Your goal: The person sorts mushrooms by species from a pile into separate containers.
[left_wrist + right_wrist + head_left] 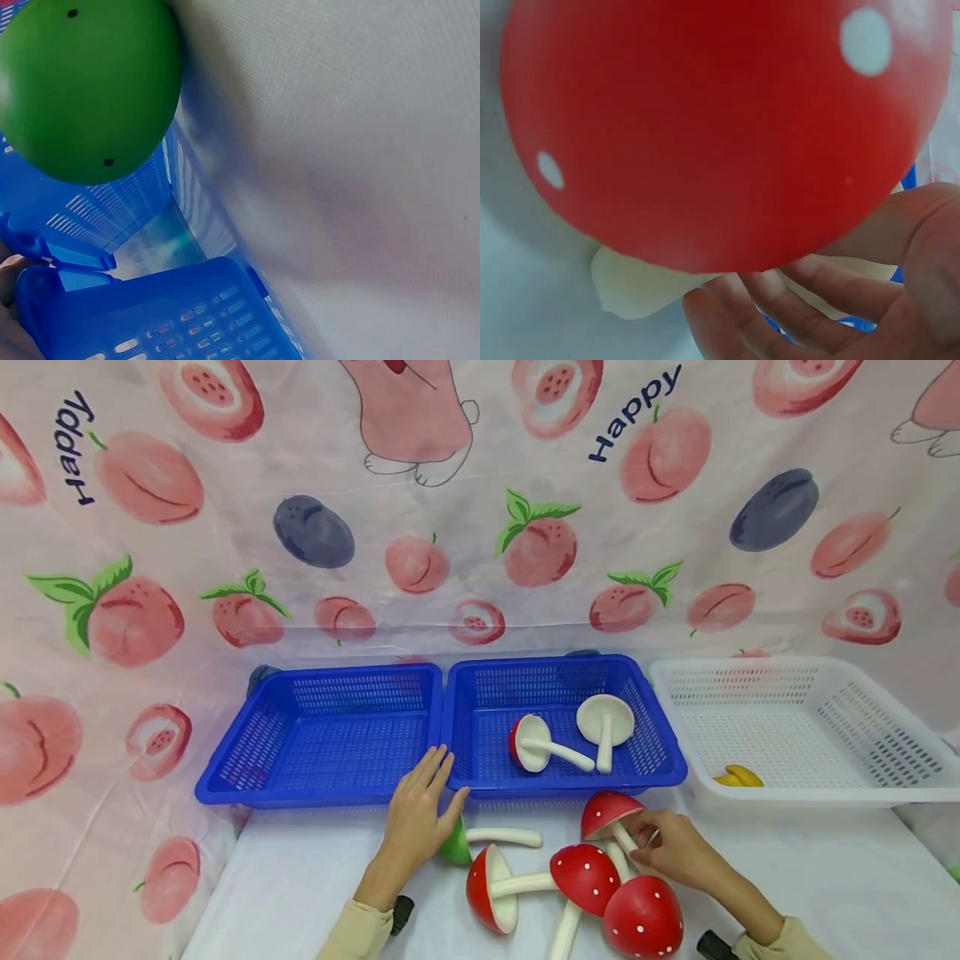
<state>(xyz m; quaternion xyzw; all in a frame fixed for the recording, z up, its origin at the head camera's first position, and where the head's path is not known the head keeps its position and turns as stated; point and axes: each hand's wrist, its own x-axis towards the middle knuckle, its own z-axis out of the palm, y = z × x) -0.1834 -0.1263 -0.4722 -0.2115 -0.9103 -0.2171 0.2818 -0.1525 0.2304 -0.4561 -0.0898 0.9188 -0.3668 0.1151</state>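
Observation:
In the head view my right hand (678, 847) pinches the white stem of a red toy mushroom (609, 814), just in front of the middle blue basket (570, 793). A red cap with white dots (720, 135) hides part of those fingers in the right wrist view. My left hand (420, 818), fingers extended, rests at the adjoining rims of the middle basket and the left blue basket (300, 797). Beside its thumb lies a green mushroom (454, 845), partly hidden. Several red mushrooms, among them one with its cap sideways (491, 889) and one cap-up (643, 917), lie between the hands.
Two red-capped mushrooms, one on its side (534, 743) and one with its pale underside up (604, 722), lie in the middle basket. A white basket (817, 795) at the right holds a yellow object (738, 776). Behind the baskets hangs a fruit-print cloth (465, 527).

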